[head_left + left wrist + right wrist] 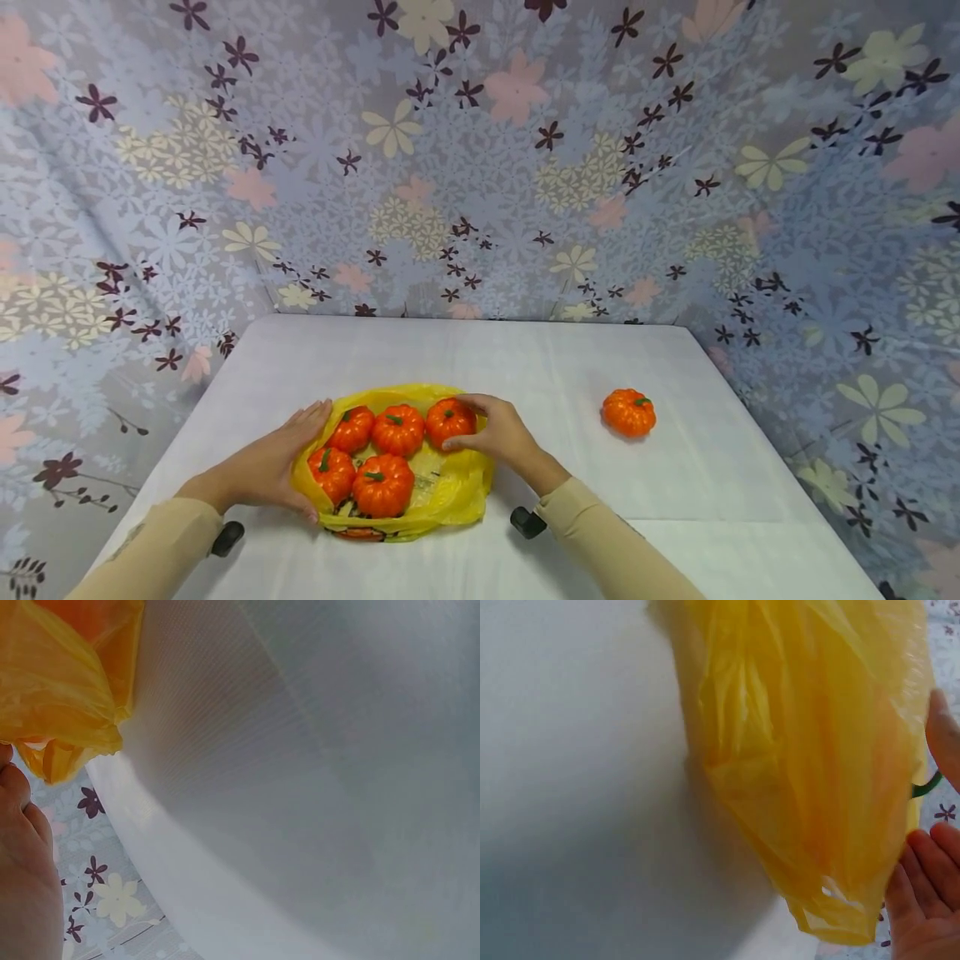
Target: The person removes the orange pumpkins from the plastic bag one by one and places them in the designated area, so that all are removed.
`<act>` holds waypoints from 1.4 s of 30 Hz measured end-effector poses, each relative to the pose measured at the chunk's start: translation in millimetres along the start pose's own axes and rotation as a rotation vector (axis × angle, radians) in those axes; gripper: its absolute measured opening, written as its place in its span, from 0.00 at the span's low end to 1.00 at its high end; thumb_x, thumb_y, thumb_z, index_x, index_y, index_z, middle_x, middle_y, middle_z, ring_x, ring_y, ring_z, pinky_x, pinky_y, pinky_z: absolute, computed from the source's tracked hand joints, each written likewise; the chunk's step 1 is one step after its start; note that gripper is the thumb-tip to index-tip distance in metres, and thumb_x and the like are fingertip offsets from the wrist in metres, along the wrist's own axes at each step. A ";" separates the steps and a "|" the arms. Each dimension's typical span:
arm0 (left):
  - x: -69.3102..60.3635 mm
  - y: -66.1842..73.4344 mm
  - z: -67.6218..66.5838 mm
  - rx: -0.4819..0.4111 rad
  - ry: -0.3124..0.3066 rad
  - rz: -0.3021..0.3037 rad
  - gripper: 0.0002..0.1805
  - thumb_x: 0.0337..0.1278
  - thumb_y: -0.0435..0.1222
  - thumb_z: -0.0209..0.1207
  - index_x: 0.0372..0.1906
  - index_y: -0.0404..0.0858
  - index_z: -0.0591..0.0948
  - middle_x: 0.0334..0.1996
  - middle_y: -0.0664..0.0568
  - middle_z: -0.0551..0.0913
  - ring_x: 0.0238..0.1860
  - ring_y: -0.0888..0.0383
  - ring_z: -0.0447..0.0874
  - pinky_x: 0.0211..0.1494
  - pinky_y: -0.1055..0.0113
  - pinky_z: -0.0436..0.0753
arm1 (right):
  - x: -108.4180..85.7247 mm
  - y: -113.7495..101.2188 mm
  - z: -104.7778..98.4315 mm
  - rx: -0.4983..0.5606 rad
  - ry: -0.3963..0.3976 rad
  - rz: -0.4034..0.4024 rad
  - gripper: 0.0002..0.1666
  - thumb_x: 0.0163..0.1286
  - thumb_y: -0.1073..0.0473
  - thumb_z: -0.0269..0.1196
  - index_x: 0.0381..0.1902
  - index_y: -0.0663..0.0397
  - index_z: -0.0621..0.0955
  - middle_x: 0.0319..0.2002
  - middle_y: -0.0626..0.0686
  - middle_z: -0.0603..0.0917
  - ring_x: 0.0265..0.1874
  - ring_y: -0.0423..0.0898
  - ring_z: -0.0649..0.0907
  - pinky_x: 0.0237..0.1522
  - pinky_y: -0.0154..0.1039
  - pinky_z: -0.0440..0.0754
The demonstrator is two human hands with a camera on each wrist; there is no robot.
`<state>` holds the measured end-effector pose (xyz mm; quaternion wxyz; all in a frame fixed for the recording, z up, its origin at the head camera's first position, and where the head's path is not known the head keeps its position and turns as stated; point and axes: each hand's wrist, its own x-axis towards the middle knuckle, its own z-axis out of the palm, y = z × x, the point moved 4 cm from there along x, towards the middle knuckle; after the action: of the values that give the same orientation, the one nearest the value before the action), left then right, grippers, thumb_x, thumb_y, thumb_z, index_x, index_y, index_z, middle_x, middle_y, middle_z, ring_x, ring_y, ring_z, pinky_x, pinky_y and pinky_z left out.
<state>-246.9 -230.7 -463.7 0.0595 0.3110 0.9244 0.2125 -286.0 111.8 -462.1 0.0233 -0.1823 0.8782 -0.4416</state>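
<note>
The left hand [264, 463], spread against the left side of the yellow bag [459, 493], should brace it lightly. The right hand [508, 435] pinches the rear-right pumpkin [447, 422] inside; keep the bag's edge clear. A loose pumpkin [628, 413] lies well apart, rightward on the table [697, 471].

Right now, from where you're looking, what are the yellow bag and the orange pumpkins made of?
The bag looks like thin, slightly shiny plastic: it's crinkly, and orange shows through it. The pumpkins look hard and glossy, with bright glints on their ridges. They may be plastic or painted foam; I can't tell which.
</note>
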 end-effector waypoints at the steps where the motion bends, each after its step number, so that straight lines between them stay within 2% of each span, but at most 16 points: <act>1: 0.2 -0.3 0.1 0.000 -0.002 0.003 0.84 0.18 0.72 0.74 0.80 0.31 0.46 0.80 0.37 0.46 0.79 0.40 0.43 0.71 0.82 0.30 | 0.0 0.7 1.1 -0.005 0.008 -0.002 0.44 0.52 0.48 0.81 0.64 0.57 0.79 0.62 0.55 0.81 0.61 0.55 0.79 0.63 0.50 0.77; 6: 2.0 0.1 -0.1 -0.006 -0.013 -0.016 0.84 0.17 0.72 0.74 0.80 0.32 0.46 0.80 0.38 0.45 0.79 0.40 0.42 0.70 0.82 0.30 | 1.8 3.9 4.8 -0.004 0.054 -0.020 0.45 0.52 0.51 0.81 0.66 0.60 0.77 0.63 0.57 0.80 0.62 0.55 0.78 0.64 0.50 0.75; 11: 3.2 1.4 -0.7 -0.011 -0.018 -0.039 0.85 0.16 0.72 0.74 0.81 0.34 0.45 0.80 0.40 0.45 0.79 0.41 0.42 0.71 0.80 0.31 | 1.9 6.7 6.0 -0.002 0.103 -0.004 0.49 0.49 0.53 0.82 0.67 0.59 0.76 0.64 0.58 0.78 0.65 0.57 0.74 0.68 0.53 0.71; 15: 3.5 1.2 -0.3 -0.012 -0.017 -0.043 0.85 0.16 0.72 0.74 0.81 0.35 0.45 0.80 0.40 0.45 0.79 0.42 0.42 0.71 0.79 0.32 | 1.6 12.4 8.2 0.007 0.126 0.018 0.51 0.47 0.52 0.83 0.68 0.59 0.75 0.64 0.58 0.78 0.65 0.56 0.75 0.67 0.52 0.72; 20: 3.4 0.2 0.8 -0.007 -0.008 -0.030 0.85 0.16 0.71 0.75 0.81 0.34 0.45 0.80 0.39 0.46 0.79 0.41 0.42 0.70 0.82 0.31 | 1.4 17.5 11.4 0.005 0.116 0.022 0.54 0.45 0.50 0.84 0.68 0.61 0.75 0.64 0.59 0.78 0.64 0.57 0.76 0.66 0.52 0.73; 26: 2.4 -1.0 2.4 -0.009 -0.008 -0.026 0.85 0.17 0.71 0.75 0.81 0.34 0.45 0.80 0.38 0.45 0.79 0.41 0.42 0.70 0.82 0.30 | 2.0 18.4 13.7 -0.010 0.098 -0.020 0.52 0.45 0.50 0.84 0.66 0.62 0.76 0.61 0.58 0.79 0.62 0.55 0.78 0.65 0.51 0.75; 30: 1.0 -0.9 2.1 -0.009 -0.007 -0.023 0.84 0.17 0.71 0.75 0.81 0.33 0.45 0.80 0.38 0.45 0.79 0.41 0.42 0.70 0.83 0.30 | 2.8 16.6 13.1 -0.014 0.097 -0.042 0.49 0.45 0.51 0.84 0.64 0.62 0.78 0.59 0.56 0.80 0.60 0.54 0.79 0.63 0.50 0.77; 42: -1.7 -0.3 0.8 -0.001 -0.010 -0.034 0.84 0.18 0.71 0.74 0.80 0.32 0.46 0.80 0.37 0.45 0.79 0.41 0.42 0.71 0.82 0.29 | 6.1 4.7 7.2 -0.006 0.098 -0.043 0.48 0.44 0.50 0.84 0.63 0.56 0.79 0.59 0.53 0.81 0.59 0.51 0.79 0.62 0.47 0.78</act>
<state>-245.5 -231.6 -464.6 0.0677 0.2964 0.9291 0.2103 -291.6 106.7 -469.5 -0.0297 -0.1795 0.8755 -0.4477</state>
